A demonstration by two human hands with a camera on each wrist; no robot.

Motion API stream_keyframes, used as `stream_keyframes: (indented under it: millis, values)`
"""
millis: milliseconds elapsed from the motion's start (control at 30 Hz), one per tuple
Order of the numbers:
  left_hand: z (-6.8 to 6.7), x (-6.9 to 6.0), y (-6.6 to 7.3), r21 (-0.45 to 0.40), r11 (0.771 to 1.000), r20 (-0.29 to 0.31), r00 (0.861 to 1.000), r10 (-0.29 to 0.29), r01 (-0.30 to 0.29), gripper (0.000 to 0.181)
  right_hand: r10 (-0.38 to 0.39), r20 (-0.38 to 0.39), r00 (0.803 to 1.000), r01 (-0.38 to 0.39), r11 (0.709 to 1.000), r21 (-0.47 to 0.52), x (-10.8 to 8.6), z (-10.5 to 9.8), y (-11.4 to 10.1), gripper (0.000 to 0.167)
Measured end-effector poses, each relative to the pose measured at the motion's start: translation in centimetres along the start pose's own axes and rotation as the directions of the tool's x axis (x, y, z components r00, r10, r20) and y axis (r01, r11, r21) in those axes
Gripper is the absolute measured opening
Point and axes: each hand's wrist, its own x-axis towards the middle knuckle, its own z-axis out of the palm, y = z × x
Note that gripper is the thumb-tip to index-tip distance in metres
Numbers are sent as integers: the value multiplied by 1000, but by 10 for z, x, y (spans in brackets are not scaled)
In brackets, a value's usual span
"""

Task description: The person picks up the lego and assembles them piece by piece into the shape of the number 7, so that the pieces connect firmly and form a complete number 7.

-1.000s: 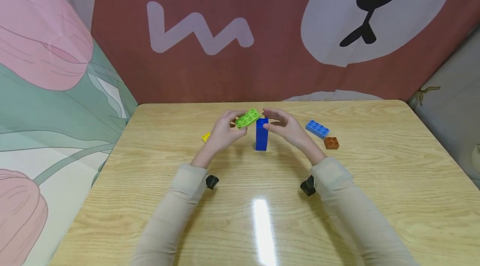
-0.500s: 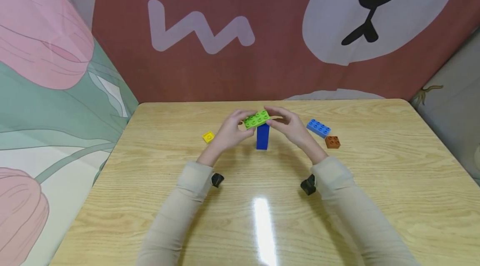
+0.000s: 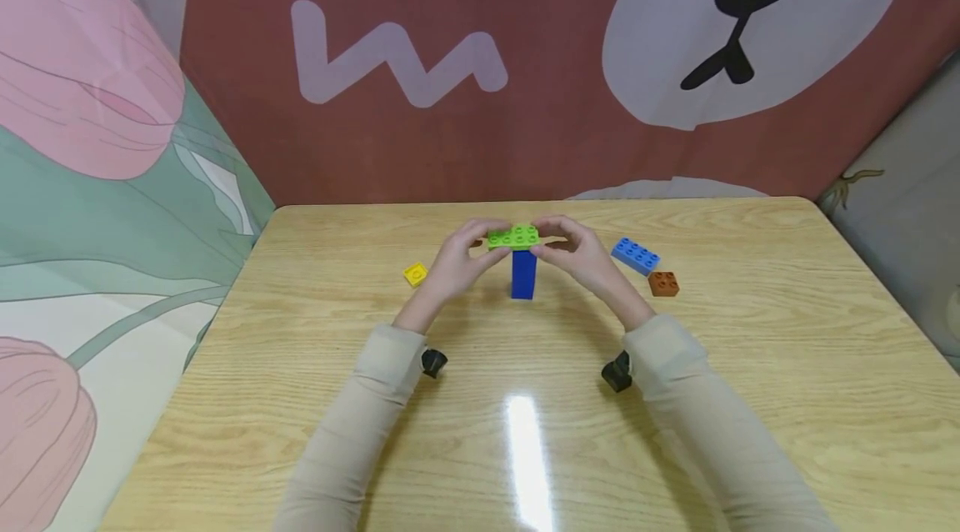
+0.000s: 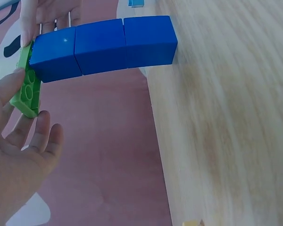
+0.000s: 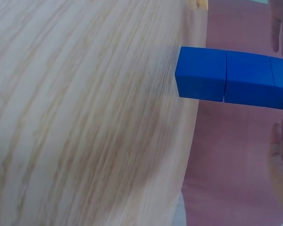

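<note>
A lime-green toy building brick point(image 3: 513, 238) lies level across the top of an upright tower of blue blocks point(image 3: 523, 276). The left wrist view shows three blue blocks point(image 4: 101, 47) stacked, with the hollow underside of the green brick point(image 4: 27, 92) against the top one. My left hand point(image 3: 459, 263) pinches the brick's left end between thumb and fingers. At its other end, my right hand point(image 3: 583, 258) holds it the same way. In the right wrist view the brick is out of frame, and only parts of the hands show beside the blue blocks point(image 5: 226, 75).
Left of the tower sits a small yellow brick point(image 3: 416, 273). A lighter blue brick point(image 3: 635, 256) and a brown brick point(image 3: 663, 283) lie close together on the right. All stand on a wooden table point(image 3: 480, 449), with a printed cloth point(image 3: 420, 157) hanging behind it.
My left hand has brought the green brick rightward onto the blue tower, and its tilt has levelled out. My right hand has closed in on the brick's right end.
</note>
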Motion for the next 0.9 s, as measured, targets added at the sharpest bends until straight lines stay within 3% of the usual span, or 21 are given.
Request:
stream_keyframes:
  millis: [200,267,333,400,467,567,667,767,833,900]
  values:
    - [-1,0,-3,38,999,14,1000,18,-18,35,-86,-9,996,85,996,-19,-1,3,-2,44]
    - [-1,0,-4,48,998,19,999,29,-30,35,-155,-28,987,153,985,-83,-2,5,-1,40]
    - [-1,0,-4,62,997,21,999,40,-41,34,-251,-45,967,240,954,-178,-3,7,-1,36]
    - [-1,0,-4,77,995,23,998,55,-56,35,-372,-52,927,341,891,-301,-4,9,1,32]
    - [-1,0,-4,100,992,21,997,74,-76,35,-494,-42,868,436,801,-409,-5,11,2,30]
    - [0,-1,-5,170,976,10,990,139,-139,34,-611,-16,791,517,682,-517,-5,12,6,32]
    - [2,-1,-7,286,926,-3,966,258,-247,31,-662,4,749,547,616,-567,-4,12,8,33]
    - [3,-2,-7,400,845,-1,922,388,-355,28,-689,24,724,566,574,-592,-4,12,10,34]
    - [4,-3,-6,466,792,9,897,442,-395,28,-701,41,712,574,547,-610,-4,12,11,37]
    - [4,-4,-6,518,748,24,881,472,-415,29,-711,59,701,579,519,-629,-4,12,13,40]
